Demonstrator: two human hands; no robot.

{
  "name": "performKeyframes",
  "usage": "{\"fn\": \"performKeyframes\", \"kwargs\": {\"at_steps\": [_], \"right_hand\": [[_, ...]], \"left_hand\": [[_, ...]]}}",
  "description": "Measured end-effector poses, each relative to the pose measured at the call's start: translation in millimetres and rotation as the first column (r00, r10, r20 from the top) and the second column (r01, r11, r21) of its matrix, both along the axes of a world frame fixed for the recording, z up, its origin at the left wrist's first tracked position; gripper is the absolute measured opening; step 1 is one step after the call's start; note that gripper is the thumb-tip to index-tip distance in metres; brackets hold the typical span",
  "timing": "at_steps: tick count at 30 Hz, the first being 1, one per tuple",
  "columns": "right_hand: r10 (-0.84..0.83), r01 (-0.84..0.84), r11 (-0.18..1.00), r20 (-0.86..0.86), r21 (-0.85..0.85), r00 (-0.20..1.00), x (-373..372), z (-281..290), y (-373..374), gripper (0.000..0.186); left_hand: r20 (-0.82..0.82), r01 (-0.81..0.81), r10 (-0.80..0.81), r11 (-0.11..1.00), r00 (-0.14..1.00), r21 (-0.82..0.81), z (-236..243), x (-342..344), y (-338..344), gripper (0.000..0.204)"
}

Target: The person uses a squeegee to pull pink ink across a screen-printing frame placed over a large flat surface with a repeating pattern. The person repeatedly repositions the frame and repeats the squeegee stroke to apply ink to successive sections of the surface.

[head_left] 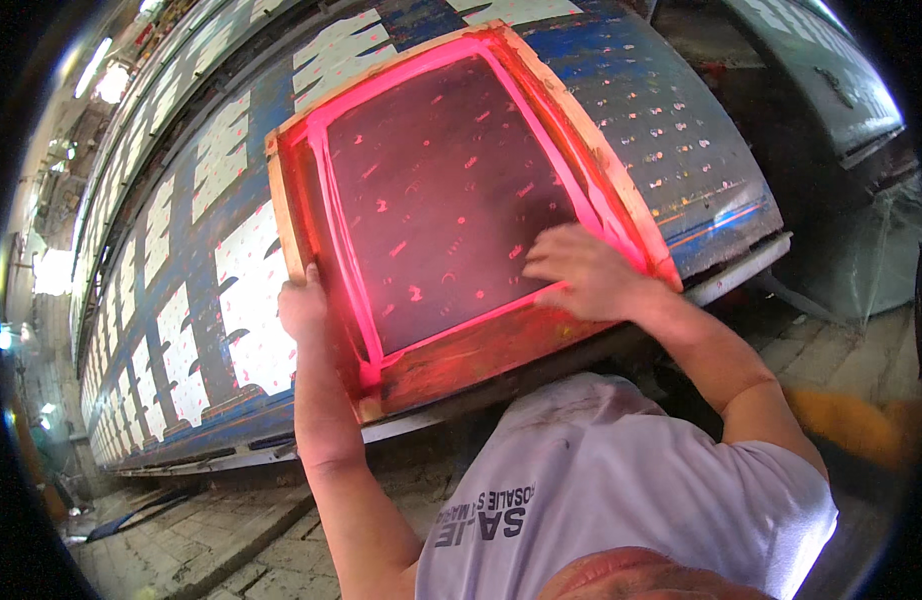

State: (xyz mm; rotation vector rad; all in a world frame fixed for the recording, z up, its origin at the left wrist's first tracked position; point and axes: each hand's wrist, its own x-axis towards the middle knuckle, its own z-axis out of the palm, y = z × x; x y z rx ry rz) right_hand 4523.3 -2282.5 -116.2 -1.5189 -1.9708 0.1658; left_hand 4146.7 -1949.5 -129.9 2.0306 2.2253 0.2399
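Note:
A screen-printing frame of pale wood lies tilted on the long table in front of me. Bright pink ink and tape line its inner edges, and small printed-looking marks dot its dark mesh. My left hand is closed around the frame's left wooden bar, thumb on top. Over the lower right corner of the mesh is my right hand, slightly blurred, with its fingers apart and nothing visible in them. Whether its fingertips touch the mesh is unclear.
The long dark-blue printing table curves away to the left. White cut panels with small pink prints lie along it in rows. A rail edges its near side. Another table stands at the far right, above a brick-paved floor.

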Motion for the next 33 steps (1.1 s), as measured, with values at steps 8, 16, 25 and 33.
{"fn": "performKeyframes", "kwargs": {"at_steps": [8,16,25,33], "right_hand": [[-0.28,0.278,0.958,-0.397,-0.064,0.874,155.6,-53.2,-1.9,0.073],[-0.246,0.274,0.944,-0.944,-0.182,0.22,165.7,-104.6,-12.9,0.05],[-0.368,0.185,0.92,-0.924,-0.344,0.11,165.2,-62.5,-7.1,0.065],[-0.359,0.306,0.914,-0.883,-0.267,0.302,165.7,-32.7,4.4,0.066]], "left_hand": [[-0.066,-0.056,0.057,0.998,0.996,0.019,-1.7,11.4,-1.7,0.073],[-0.106,-0.029,0.028,1.0,0.994,-0.011,-9.8,2.4,12.4,0.088],[0.064,0.007,-0.009,1.0,0.998,0.022,-20.5,-14.2,17.3,0.08],[0.446,0.149,-0.151,0.988,0.882,0.04,-42.1,-48.5,52.6,0.047]]}}
